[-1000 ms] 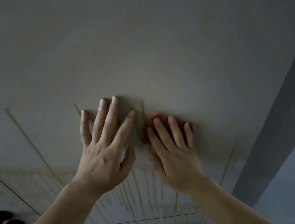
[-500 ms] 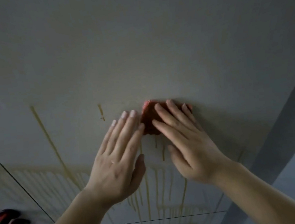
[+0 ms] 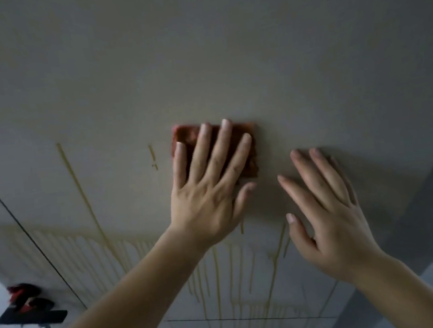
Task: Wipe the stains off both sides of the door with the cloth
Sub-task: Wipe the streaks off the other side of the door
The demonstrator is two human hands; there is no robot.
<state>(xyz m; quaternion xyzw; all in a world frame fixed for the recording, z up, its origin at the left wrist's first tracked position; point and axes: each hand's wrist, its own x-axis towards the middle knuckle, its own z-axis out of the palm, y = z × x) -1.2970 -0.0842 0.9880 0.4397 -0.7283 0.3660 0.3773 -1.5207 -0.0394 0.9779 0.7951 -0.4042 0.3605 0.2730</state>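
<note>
The pale grey door fills the view. A folded red-orange cloth lies flat against it near the middle. My left hand presses the cloth to the door with straight, spread fingers. To its right, my right hand rests flat on the bare door with fingers straight, apart from the cloth. Yellow stains run down the door in several thin drips below both hands. One long streak slants up at the left, and a short drip sits just left of the cloth.
A dark grey door edge or frame runs diagonally at the right. At the lower left a black and red object hangs beyond a thin dark seam. A horizontal seam crosses the door low down.
The cloth has passed from under my right hand to under my left hand. My right hand has slid off to the right onto bare door. The short streaks near the cloth are gone.
</note>
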